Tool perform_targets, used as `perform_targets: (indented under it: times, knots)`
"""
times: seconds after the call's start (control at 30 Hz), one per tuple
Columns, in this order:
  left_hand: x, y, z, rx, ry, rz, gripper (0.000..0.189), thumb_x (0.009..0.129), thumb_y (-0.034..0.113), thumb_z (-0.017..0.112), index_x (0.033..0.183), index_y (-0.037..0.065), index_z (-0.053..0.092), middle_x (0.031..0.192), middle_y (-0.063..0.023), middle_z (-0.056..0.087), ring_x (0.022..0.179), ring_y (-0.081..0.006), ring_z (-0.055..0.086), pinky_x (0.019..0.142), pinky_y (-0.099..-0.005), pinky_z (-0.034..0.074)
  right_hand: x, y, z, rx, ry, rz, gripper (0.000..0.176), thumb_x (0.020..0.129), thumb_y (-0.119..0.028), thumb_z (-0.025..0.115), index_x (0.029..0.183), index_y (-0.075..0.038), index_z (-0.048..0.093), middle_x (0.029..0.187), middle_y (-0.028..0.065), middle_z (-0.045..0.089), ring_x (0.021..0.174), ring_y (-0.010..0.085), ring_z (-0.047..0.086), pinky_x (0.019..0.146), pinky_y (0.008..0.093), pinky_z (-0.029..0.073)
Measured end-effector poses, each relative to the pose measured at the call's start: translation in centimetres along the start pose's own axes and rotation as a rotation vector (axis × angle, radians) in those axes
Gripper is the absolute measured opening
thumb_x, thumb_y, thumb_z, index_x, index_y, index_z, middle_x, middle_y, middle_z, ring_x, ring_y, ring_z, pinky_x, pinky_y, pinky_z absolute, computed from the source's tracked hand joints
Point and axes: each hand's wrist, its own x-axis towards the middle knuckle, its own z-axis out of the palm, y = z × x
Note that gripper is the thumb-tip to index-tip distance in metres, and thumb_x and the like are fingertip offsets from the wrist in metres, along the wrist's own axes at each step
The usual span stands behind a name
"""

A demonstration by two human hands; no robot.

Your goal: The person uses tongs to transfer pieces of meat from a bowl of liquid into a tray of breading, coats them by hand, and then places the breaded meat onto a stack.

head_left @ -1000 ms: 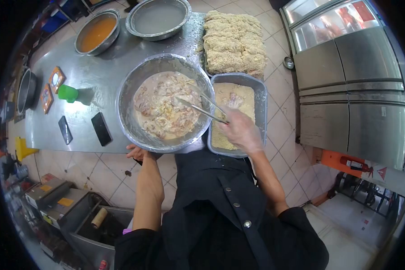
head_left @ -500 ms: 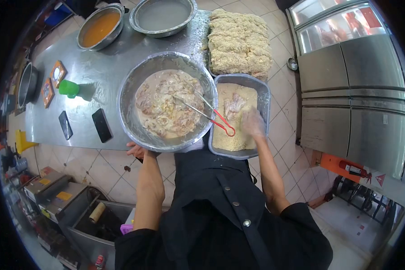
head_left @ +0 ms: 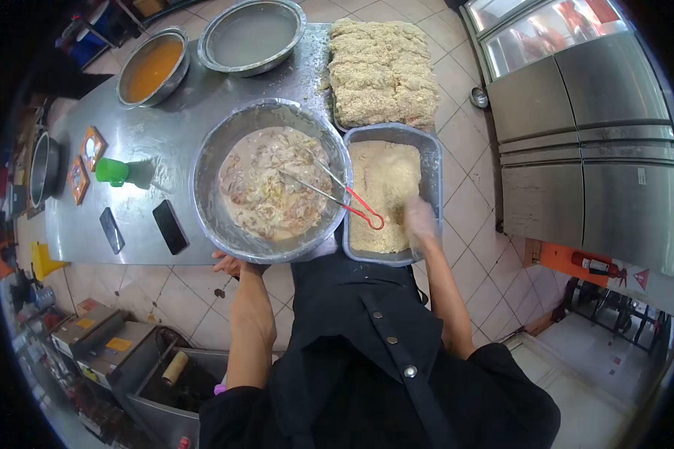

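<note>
My right hand [head_left: 422, 223], smeared by motion, is at the right side of a grey tub [head_left: 432, 161] of pale yellow crumbs [head_left: 378, 179]. A loose heap of crumbs lies there, with blurred crumbs just above my fingers. My left hand [head_left: 228, 263] is under the near rim of a big metal bowl [head_left: 206, 217], partly hidden by it, its visible fingers apart and stretched leftward. Raw meat pieces in milky batter [head_left: 266, 187] fill the bowl. Tongs with red handles [head_left: 367, 213] rest across its right rim, reaching over the tub.
Crumb-coated pieces [head_left: 384, 75] are piled beyond the tub. Bowls of orange liquid [head_left: 152, 71] and cloudy liquid [head_left: 253, 37] stand at the back. A green cup [head_left: 111, 172] and two phones [head_left: 170, 226] [head_left: 112, 230] are on the metal table [head_left: 165, 157]. Steel fridges [head_left: 599, 105] stand right.
The pale meat piece visible on the crumbs is now out of sight, with crumbs where it lay. My right hand has moved slightly nearer me. A dark shape appears at the far left.
</note>
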Motion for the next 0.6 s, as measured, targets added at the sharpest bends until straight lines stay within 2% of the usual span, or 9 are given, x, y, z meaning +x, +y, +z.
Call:
perform_targets:
  times: [0.03,0.1,0.17,0.23,0.3,0.4,0.5,0.53,0.6]
  knots:
    - [-0.1,0.1,-0.1,0.002,-0.003,0.001,0.06,0.107,0.056,0.039,0.124,0.0,0.051,0.105,-0.0247,0.067,0.098,-0.04,0.067,0.081,-0.0465,0.054,0.2,1.4,-0.1,-0.79,-0.01,-0.127,0.06,0.108,-0.048,0.033,0.137,-0.003,0.058,0.148,0.0201,0.056,0.134,0.0376,0.053,0.116,0.044,0.038]
    - [-0.2,0.0,0.1,0.003,-0.001,-0.003,0.06,0.107,0.056,0.039,0.124,0.0,0.051,0.105,-0.0246,0.067,0.097,-0.04,0.067,0.081,-0.0465,0.054,-2.2,-0.9,0.4,-0.798,-0.058,-0.252,0.062,0.107,-0.051,0.032,0.138,-0.005,0.059,0.146,0.0212,0.056,0.136,0.0404,0.05,0.114,0.0465,0.038]
    - [-0.1,-0.1,0.1,0.005,0.007,-0.006,0.059,0.107,0.055,0.039,0.124,0.0,0.051,0.105,-0.0244,0.067,0.097,-0.0399,0.066,0.081,-0.0464,0.054,-3.1,-2.3,1.3,-0.747,-0.155,-0.018,0.064,0.106,-0.054,0.033,0.141,-0.007,0.058,0.145,0.0232,0.057,0.135,0.0415,0.052,0.113,0.0468,0.04]
    - [-0.1,0.1,0.2,0.004,0.009,-0.007,0.059,0.107,0.055,0.039,0.124,0.0,0.051,0.105,-0.0243,0.067,0.097,-0.0398,0.066,0.081,-0.0463,0.054,-1.5,2.6,2.0,-0.589,-0.054,-0.218,0.067,0.104,-0.057,0.041,0.141,-0.005,0.059,0.142,0.0234,0.06,0.131,0.0399,0.057,0.109,0.0471,0.043]
    - [-0.3,0.2,0.4,0.005,0.011,-0.011,0.059,0.107,0.055,0.039,0.124,0.0,0.051,0.104,-0.0242,0.067,0.096,-0.0397,0.066,0.081,-0.0462,0.054,2.3,7.5,2.6,0.152,-0.101,0.031,0.065,0.102,-0.055,0.051,0.139,-0.003,0.061,0.137,0.0214,0.063,0.121,0.0362,0.063,0.105,0.0472,0.046]
    - [-0.3,0.1,0.5,0.011,0.019,-0.024,0.059,0.107,0.055,0.039,0.124,0.0,0.052,0.104,-0.0241,0.067,0.096,-0.0396,0.066,0.081,-0.0461,0.054,5.2,7.2,1.8,0.67,-0.088,0.096,0.052,0.102,-0.045,0.06,0.131,-0.002,0.066,0.133,0.0171,0.065,0.113,0.0319,0.065,0.101,0.0457,0.049]
    - [-0.1,-0.1,0.8,0.017,0.028,-0.025,0.059,0.107,0.055,0.04,0.124,0.0,0.052,0.104,-0.0239,0.067,0.096,-0.0394,0.066,0.08,-0.046,0.054,-1.8,-6.7,0.2,-0.193,0.156,-0.039,0.039,0.101,-0.037,0.058,0.123,-0.007,0.069,0.128,0.021,0.066,0.121,0.0362,0.06,0.107,0.043,0.043]
    - [-0.1,0.0,0.9,0.017,0.03,-0.022,0.059,0.107,0.055,0.04,0.124,0.0,0.052,0.104,-0.0238,0.067,0.096,-0.0394,0.066,0.08,-0.0459,0.054,-0.8,-7.0,0.5,-0.192,0.153,-0.038,0.039,0.101,-0.037,0.058,0.123,-0.007,0.069,0.128,0.021,0.066,0.121,0.0362,0.06,0.107,0.043,0.043]
    - [-0.1,-0.1,1.0,0.014,0.035,-0.022,0.059,0.107,0.055,0.04,0.124,0.0,0.052,0.104,-0.0237,0.067,0.095,-0.0393,0.066,0.08,-0.0459,0.054,1.6,-7.5,1.1,-0.853,0.25,-0.553,0.033,0.099,-0.036,0.056,0.112,-0.009,0.07,0.111,0.0162,0.068,0.107,0.035,0.062,0.099,0.0465,0.045]
